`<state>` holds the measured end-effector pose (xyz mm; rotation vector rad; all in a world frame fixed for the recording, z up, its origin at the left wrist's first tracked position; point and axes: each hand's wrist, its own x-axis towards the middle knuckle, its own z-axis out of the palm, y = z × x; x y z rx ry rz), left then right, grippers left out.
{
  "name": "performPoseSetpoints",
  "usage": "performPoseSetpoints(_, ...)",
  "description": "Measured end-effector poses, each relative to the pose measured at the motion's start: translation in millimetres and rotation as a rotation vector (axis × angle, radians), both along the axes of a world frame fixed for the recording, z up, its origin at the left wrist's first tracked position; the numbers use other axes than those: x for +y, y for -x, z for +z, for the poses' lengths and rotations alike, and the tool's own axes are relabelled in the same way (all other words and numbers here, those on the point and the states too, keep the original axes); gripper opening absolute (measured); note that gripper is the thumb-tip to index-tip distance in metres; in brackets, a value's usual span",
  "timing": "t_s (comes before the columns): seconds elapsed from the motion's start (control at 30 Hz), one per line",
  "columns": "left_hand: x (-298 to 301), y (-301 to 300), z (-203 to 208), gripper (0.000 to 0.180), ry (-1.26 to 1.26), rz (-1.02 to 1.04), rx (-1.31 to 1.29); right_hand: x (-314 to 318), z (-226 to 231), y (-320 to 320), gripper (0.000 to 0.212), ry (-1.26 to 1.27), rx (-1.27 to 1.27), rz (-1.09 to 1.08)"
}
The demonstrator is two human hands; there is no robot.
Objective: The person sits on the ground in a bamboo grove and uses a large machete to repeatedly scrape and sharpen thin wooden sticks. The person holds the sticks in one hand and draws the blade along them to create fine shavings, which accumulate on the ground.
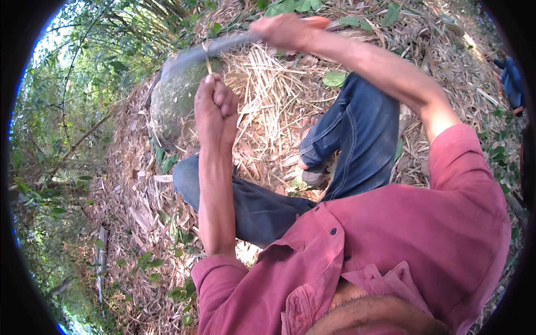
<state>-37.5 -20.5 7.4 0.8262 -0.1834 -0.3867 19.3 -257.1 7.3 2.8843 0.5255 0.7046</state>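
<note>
Head view. The left hand, at about 11 o'clock from the picture's centre, is closed in a tight fist around a thin pale strip that stands up from its top. The right hand, at 12 o'clock near the upper edge, is closed around the orange handle of a long curved blade. The blade runs toward 9 o'clock from that hand and meets the strip just above the left fist. Behind the fist lies a rounded grey-green stone, on ground covered with dry leaves. The person is seated, wearing blue trousers and a red shirt.
</note>
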Motion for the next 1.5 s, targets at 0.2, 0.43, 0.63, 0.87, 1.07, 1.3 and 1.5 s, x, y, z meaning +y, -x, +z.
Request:
performPoseSetpoints(0.2,2.2,2.5,-14.9,0.014,-0.036,-0.054,0.023,-48.5,4.1,10.9,0.039,-0.43,0.14,-0.2)
performPoseSetpoints(0.43,-2.1,3.1,-21.6,0.016,-0.007,-0.122,0.076,15.6,9.1,32.7,0.023,-0.247,-0.01,0.188)
performPoseSetpoints(0.63,-16.0,0.3,-22.3,0.013,-0.049,-0.081,0.106,32.9,5.5,39.8,0.022,-0.167,-0.013,0.343)
performPoseSetpoints(0.87,-12.0,3.4,-22.0,0.017,0.081,-0.187,0.172,28.7,-4.4,38.7,0.022,-0.136,-0.053,0.39)
performPoseSetpoints(1.07,-8.8,2.1,-19.5,0.014,0.216,-0.228,0.164,24.1,-2.7,32.4,0.017,-0.143,-0.094,0.34)
performPoseSetpoints(1.3,-9.6,5.1,-20.4,0.014,0.125,-0.194,0.123,24.3,2.5,34.3,0.014,-0.177,-0.052,0.323)
performPoseSetpoints(1.5,-9.0,4.5,-22.7,0.014,0.131,-0.227,0.093,30.5,1.9,34.3,0.017,-0.174,-0.081,0.425)
